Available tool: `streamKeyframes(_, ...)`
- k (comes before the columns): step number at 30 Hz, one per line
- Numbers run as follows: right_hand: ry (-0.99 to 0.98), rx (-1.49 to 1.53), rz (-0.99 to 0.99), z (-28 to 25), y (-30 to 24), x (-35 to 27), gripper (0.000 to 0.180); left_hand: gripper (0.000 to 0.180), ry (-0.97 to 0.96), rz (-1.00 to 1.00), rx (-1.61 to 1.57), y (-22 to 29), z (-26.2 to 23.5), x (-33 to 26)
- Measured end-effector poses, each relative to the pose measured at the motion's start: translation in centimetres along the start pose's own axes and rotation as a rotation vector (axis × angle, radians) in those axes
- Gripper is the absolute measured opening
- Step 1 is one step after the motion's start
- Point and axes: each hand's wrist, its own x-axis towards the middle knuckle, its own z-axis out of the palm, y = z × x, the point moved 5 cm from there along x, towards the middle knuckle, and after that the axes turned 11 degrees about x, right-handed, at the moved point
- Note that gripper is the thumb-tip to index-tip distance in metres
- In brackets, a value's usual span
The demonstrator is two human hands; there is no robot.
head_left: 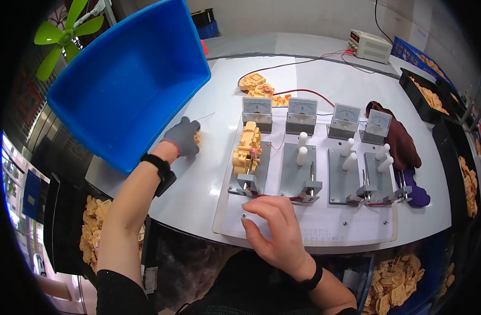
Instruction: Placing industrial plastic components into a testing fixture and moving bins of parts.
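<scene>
My left hand [181, 137], in a grey glove, is closed round a small yellow plastic part [197, 138], mostly hidden by the fingers, beside the opening of a tilted blue bin [127, 79]. A thin wire trails from near the hand. My right hand [277, 231] is bare; its thumb and fingers are apart with nothing between them, just in front of the test fixtures. On the leftmost fixture sits a yellow plastic housing [248, 147] with a pink bit at its lower end. The other fixtures carry white posts [302, 149] and metal clamps [311, 189]. Behind them stand several analog meters [302, 113].
Loose yellow parts [259, 84] lie behind the meters. A power supply [370, 46] with red leads stands at the back right. Dark brown cloth [400, 139] and purple cloth [420, 193] lie right of the fixtures. Bins of yellow parts [398, 281] surround the table; a green fan [65, 37] is far left.
</scene>
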Motion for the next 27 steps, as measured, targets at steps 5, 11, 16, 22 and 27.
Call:
streamKeyframes(5,-0.006,0.0,-0.058,0.3,-0.8,-0.4,0.032,0.061,-0.113,-0.071,-1.06,-5.7,1.2,-6.7)
streamKeyframes(11,-0.001,0.105,0.037,0.0,-0.6,-0.5,0.049,0.06,-0.068,0.287,-1.838,-2.5,-4.1,-16.4)
streamKeyframes(16,-0.017,0.608,0.285,-0.1,-1.3,-1.4,0.067,0.065,-0.304,0.365,-1.945,6.2,-7.0,-21.5)
streamKeyframes(22,0.076,0.914,0.448,-3.0,-3.1,-2.4,0.057,0.06,-0.308,0.449,-1.822,10.2,-8.8,-21.1)
streamKeyframes(27,0.325,0.676,0.203,-5.9,-4.1,-2.1,0.054,0.053,-0.022,0.521,-1.382,12.1,-10.6,-20.7)
